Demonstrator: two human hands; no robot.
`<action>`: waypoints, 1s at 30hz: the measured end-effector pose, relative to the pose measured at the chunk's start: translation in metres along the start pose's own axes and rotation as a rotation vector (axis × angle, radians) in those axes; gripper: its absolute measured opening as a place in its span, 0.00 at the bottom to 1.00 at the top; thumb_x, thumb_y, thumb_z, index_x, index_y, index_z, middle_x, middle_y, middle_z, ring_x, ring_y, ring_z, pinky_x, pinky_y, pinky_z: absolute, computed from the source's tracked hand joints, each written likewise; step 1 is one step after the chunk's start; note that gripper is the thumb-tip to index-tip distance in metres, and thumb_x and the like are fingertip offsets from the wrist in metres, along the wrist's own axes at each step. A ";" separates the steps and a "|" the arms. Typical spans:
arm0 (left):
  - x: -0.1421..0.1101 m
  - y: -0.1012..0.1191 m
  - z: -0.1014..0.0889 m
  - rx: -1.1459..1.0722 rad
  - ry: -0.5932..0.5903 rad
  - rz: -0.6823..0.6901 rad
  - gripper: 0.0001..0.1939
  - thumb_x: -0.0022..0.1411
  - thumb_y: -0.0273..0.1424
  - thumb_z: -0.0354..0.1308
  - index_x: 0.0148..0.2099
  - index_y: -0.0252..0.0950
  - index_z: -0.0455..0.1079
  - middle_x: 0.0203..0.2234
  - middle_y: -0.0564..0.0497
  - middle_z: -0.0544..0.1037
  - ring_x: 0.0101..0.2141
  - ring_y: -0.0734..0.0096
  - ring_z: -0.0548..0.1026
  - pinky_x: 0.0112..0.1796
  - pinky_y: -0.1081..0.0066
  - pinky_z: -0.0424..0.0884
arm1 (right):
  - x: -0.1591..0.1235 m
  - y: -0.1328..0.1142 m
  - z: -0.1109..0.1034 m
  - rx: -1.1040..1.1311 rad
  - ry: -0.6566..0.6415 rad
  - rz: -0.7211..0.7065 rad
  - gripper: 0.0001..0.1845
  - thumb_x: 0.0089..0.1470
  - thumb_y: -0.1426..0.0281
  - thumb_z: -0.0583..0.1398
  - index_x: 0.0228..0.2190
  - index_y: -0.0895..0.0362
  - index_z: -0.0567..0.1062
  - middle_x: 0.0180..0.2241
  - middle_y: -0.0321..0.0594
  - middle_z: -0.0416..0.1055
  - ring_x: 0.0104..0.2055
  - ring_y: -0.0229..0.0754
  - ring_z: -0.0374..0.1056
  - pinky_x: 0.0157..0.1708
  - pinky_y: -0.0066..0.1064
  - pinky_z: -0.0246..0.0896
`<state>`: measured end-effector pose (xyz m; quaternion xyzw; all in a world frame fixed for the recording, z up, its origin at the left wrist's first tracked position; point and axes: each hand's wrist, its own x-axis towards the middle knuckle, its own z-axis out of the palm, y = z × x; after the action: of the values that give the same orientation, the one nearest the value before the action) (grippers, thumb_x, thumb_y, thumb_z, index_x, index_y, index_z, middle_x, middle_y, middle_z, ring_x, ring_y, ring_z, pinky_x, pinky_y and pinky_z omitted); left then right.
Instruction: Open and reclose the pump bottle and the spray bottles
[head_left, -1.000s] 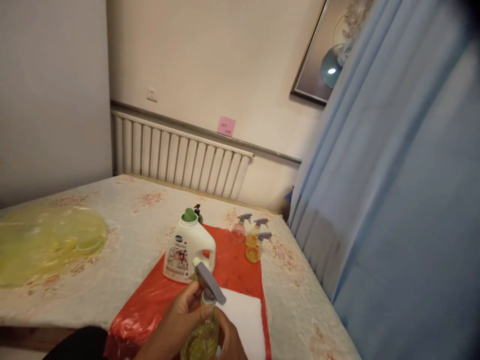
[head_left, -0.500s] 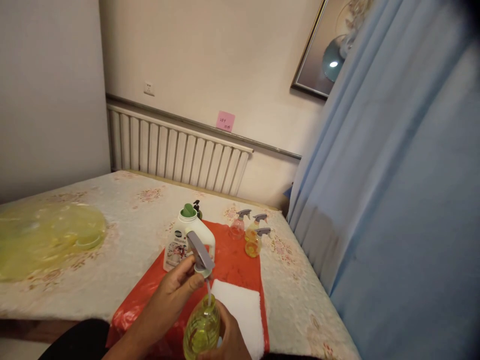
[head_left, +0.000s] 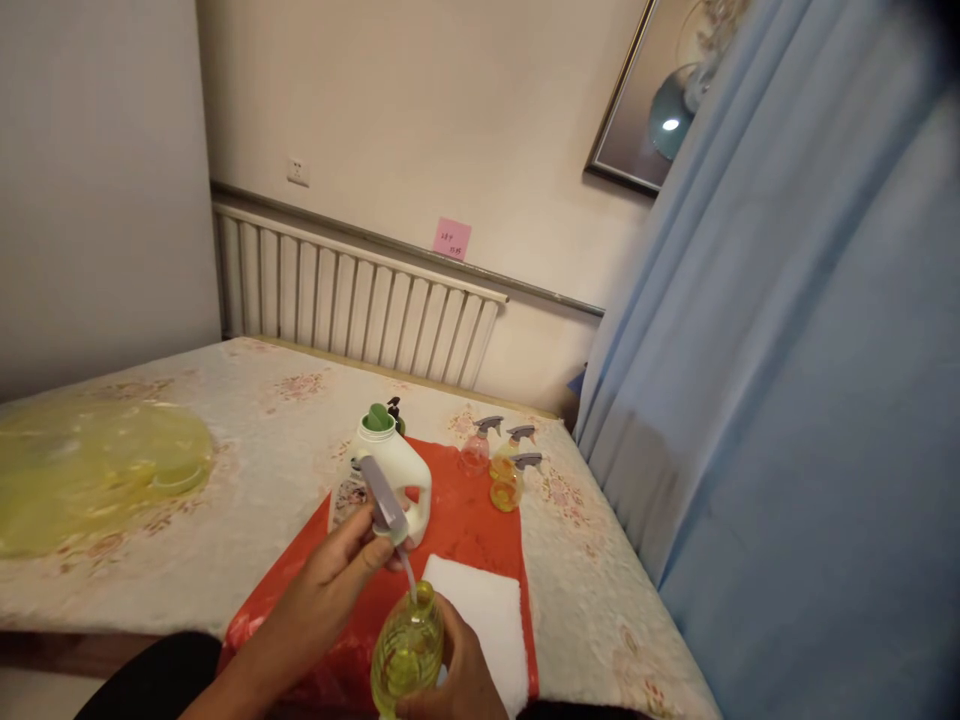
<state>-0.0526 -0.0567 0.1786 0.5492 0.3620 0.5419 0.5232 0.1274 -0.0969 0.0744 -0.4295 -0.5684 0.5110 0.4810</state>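
Two hands busy: left hand [head_left: 337, 575] pinching spray head [head_left: 384, 505], lifted at 11 o'clock off yellow bottle [head_left: 409, 650]. Right hand [head_left: 457, 680] wrapped round that bottle. Probably uncapping; next, tube clear and bottle steady.

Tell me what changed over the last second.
The left hand lifted the grey spray head up and leftwards out of the yellow bottle; its tube tip is still at the neck. The right hand keeps holding the bottle. The white jug stayed put.

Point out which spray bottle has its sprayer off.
The yellow-green bottle in the right hand: the left hand holds its grey sprayer lifted above the neck. The three far bottles are capped.
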 end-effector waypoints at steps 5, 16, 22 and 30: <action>-0.001 0.005 -0.003 0.038 -0.007 0.043 0.22 0.59 0.44 0.61 0.53 0.39 0.73 0.36 0.50 0.80 0.36 0.65 0.76 0.43 0.69 0.72 | 0.000 -0.002 0.002 0.024 -0.004 -0.010 0.43 0.26 0.75 0.70 0.50 0.58 0.71 0.45 0.41 0.75 0.49 0.54 0.69 0.51 0.41 0.63; 0.019 -0.026 -0.033 -0.438 0.192 -0.047 0.18 0.57 0.37 0.66 0.48 0.36 0.73 0.35 0.49 0.81 0.36 0.68 0.78 0.39 0.73 0.76 | 0.006 0.010 0.000 -0.085 0.015 0.092 0.45 0.24 0.79 0.69 0.51 0.56 0.71 0.46 0.42 0.74 0.50 0.58 0.69 0.50 0.42 0.64; 0.037 -0.067 -0.075 -0.876 0.361 -0.116 0.10 0.60 0.23 0.58 0.44 0.35 0.75 0.30 0.51 0.81 0.33 0.72 0.79 0.36 0.73 0.79 | 0.025 0.021 -0.025 -0.173 0.121 0.096 0.47 0.20 0.77 0.72 0.50 0.55 0.73 0.50 0.44 0.73 0.56 0.60 0.66 0.57 0.47 0.59; 0.030 -0.128 -0.072 -0.630 -0.101 -0.367 0.17 0.50 0.44 0.68 0.42 0.46 0.76 0.35 0.53 0.82 0.42 0.55 0.79 0.44 0.61 0.76 | 0.086 -0.028 -0.051 -0.476 0.253 -0.082 0.44 0.28 0.76 0.70 0.52 0.54 0.71 0.53 0.46 0.71 0.55 0.59 0.67 0.56 0.50 0.60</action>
<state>-0.0967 0.0099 0.0517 0.3132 0.2434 0.4961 0.7723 0.1637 -0.0066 0.1125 -0.5677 -0.6246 0.2854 0.4539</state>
